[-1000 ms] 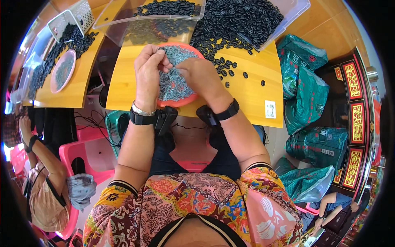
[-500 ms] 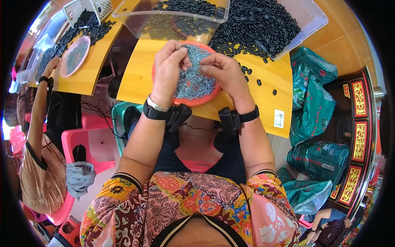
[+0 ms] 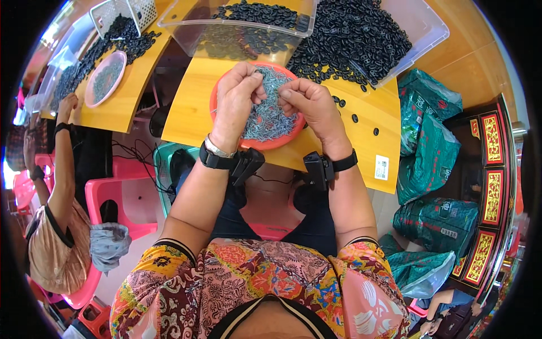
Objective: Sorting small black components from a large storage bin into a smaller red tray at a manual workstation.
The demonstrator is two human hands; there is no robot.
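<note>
An orange-red bowl [image 3: 215,101] full of thin grey screw-like pieces [image 3: 268,121] sits at the table's front edge. Over its left side my left hand [image 3: 237,96] is closed, thumb pressed against curled fingers. My right hand [image 3: 313,104] pinches thumb and fingertips together above the bowl's right side. Whatever is in either pinch is too small or hidden to make out. A narrow gap lies between the two hands. Beyond them, many small black oval pieces [image 3: 350,42] are heaped, with a few loose ones to the right of my right hand.
A clear plastic bin [image 3: 237,28] and a tipped bin [image 3: 432,37] stand at the back of the yellow table [image 3: 361,161]. Green sacks [image 3: 432,155] line the right side. At left, a co-worker's hand [image 3: 68,104] is near a pink bowl [image 3: 90,97] on another table.
Both my hands have shifted slightly, with their fingers still pinched. The co-worker's hand at left has moved a little toward the near side.
</note>
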